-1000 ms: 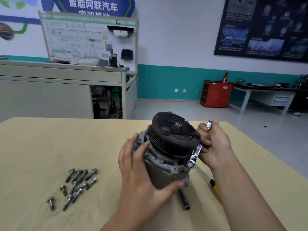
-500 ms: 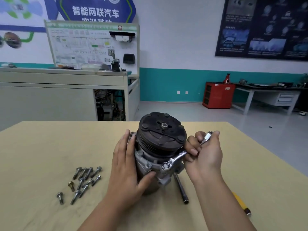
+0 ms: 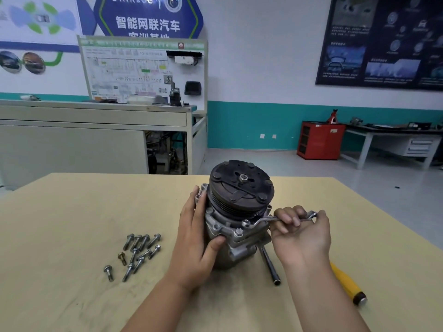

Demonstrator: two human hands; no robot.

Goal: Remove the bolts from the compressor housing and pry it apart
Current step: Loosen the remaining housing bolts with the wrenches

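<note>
The compressor (image 3: pixel 236 226) stands on the wooden table, its black pulley tilted up and toward me. My left hand (image 3: pixel 195 240) wraps its left side, thumb pressed on the grey housing below the flange. My right hand (image 3: pixel 300 233) grips a silver ring wrench (image 3: pixel 271 220) whose ring end sits over a bolt on the flange's right front. Another flange bolt (image 3: pixel 238 232) shows at the front. Several removed bolts (image 3: pixel 136 252) lie loose on the table to the left.
A dark metal rod (image 3: pixel 269 265) lies on the table by the compressor's right base. A yellow-handled tool (image 3: pixel 347 286) lies under my right forearm. The table edge (image 3: pixel 388 224) runs diagonally at right. Workbenches and a red cabinet stand far behind.
My right hand has swung the wrench round on the flange until its handle lies nearly level, pointing right. The compressor has been turned a little under my left hand.
</note>
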